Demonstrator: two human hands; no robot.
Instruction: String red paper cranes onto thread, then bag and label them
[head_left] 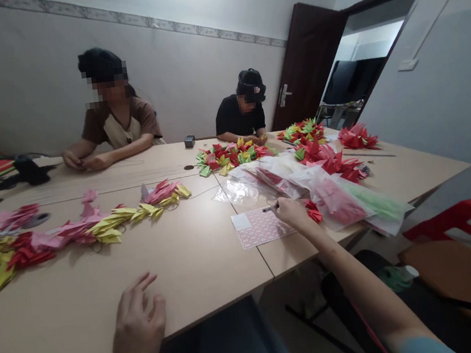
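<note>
My left hand [139,320] hovers at the table's near edge, fingers loosely bent and apart, with nothing in it. Farther right, my right hand [290,214] is closed on a dark, slim pen [267,210], above a sheet of red-bordered label stickers [254,236]. One corner of that sheet has its labels peeled off, leaving a pale patch. Right beside this hand lie red folded paper pieces [313,211] and clear plastic bags [335,201] with pink and green paper inside. My fingers hide part of the pen.
Strings of yellow, pink and red folded paper [108,223] lie along the left of the table [201,249]. Multicoloured paper piles [235,155] stand at the back. Two people sit across, hands on the tabletop. A red stool [465,228] and a bottle [398,277] are at right.
</note>
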